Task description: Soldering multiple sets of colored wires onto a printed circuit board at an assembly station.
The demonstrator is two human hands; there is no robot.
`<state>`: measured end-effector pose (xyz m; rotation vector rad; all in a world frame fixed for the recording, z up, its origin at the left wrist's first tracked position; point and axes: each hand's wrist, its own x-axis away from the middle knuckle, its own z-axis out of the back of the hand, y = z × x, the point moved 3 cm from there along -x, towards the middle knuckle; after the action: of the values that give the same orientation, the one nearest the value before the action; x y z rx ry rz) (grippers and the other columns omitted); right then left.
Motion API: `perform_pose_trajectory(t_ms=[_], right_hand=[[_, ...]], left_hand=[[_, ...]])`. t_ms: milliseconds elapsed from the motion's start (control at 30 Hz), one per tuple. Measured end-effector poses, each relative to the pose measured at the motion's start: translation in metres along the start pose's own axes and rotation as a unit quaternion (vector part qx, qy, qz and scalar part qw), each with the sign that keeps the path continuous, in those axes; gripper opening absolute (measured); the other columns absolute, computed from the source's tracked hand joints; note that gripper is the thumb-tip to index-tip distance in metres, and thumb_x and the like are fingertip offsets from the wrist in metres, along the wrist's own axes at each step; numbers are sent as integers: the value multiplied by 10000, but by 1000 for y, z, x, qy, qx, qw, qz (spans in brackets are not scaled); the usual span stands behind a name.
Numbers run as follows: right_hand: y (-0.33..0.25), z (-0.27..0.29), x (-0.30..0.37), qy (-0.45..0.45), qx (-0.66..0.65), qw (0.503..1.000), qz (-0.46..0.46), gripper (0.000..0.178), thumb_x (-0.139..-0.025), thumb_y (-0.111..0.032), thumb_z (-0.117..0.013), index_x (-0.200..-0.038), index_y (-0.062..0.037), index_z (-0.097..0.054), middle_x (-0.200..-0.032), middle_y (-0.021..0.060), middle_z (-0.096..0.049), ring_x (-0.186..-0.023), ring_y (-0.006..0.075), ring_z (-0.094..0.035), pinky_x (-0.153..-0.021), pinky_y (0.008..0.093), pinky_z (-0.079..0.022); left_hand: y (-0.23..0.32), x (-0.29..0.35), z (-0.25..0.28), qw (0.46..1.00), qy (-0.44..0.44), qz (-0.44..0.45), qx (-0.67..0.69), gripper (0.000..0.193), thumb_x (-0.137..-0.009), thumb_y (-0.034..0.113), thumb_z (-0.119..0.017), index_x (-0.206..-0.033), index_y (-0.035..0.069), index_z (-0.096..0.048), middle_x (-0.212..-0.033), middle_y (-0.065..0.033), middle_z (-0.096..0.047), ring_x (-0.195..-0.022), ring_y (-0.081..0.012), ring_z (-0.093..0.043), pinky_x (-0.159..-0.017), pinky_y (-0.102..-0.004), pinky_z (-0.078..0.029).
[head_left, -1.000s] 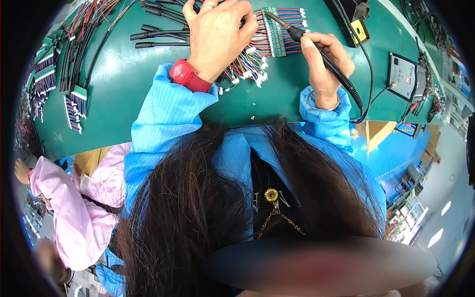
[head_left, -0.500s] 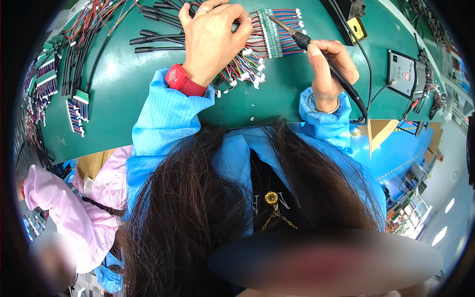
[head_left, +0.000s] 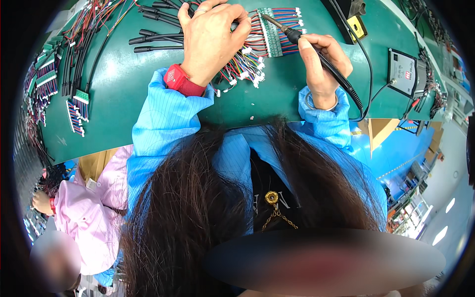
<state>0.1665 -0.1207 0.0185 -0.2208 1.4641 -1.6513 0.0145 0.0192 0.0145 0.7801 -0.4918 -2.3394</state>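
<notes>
Soldering seems to be the step in hand: the soldering iron [head_left: 294,35] is pinched between thumb and fingers in the grip of the right hand [head_left: 322,79], and its tip is held over the far end of the green circuit boards [head_left: 271,40] – whether contact is made cannot be told. The boards are laid in a row on the counter [head_left: 277,94], between the hands. Black cables [head_left: 157,38] are partly covered by the left hand [head_left: 212,42]; its fingertips are hidden, so that grip cannot be judged. Next, wires [head_left: 256,32] should be held steady – and the tip placed precisely.
</notes>
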Motion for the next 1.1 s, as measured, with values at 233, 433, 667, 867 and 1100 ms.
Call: perform_pose_trajectory(t_ms=[233,433,667,867,1100], right_hand=[[0,-1,0,-6,-3,1000,-1,82,-757,34,-736,-821,39,-686,-705,87,-660,-587,105,-618,-541,225,-483],[-1,-2,0,-11,-12,1000,-14,80,-762,37,-733,-825,45,-685,-716,91,-665,-600,104,-623,-551,222,-488],[-1,-2,-1,-17,-3,1000,-3,79,-765,35,-731,-828,47,-685,-720,92,-667,-603,107,-625,-554,223,-488],[-4,-1,-1,-26,19,999,13,86,-749,22,-738,-814,35,-682,-706,93,-662,-587,117,-615,-539,229,-474],[-2,-1,0,-21,32,999,30,89,-736,2,-745,-800,16,-685,-682,86,-648,-567,129,-605,-529,238,-459]], left_hand=[[3,-1,2,1000,-14,-8,-19,85,-805,168,-670,-793,84,-680,-859,-70,-679,-1050,-284,-611,-981,-586,-316],[3,-1,1,999,-7,-20,-28,98,-810,178,-667,-802,81,-680,-862,-75,-672,-1049,-276,-603,-974,-573,-324],[5,-4,-1,998,-22,-26,-50,110,-820,190,-652,-794,84,-670,-853,-58,-637,-1054,-255,-578,-970,-559,-326],[5,-4,0,998,-28,-29,-48,104,-823,189,-652,-799,89,-670,-856,-51,-637,-1061,-252,-577,-964,-555,-326],[5,-3,0,998,-19,-34,-45,82,-819,177,-662,-806,96,-670,-858,-46,-635,-1053,-251,-581,-965,-552,-324]])
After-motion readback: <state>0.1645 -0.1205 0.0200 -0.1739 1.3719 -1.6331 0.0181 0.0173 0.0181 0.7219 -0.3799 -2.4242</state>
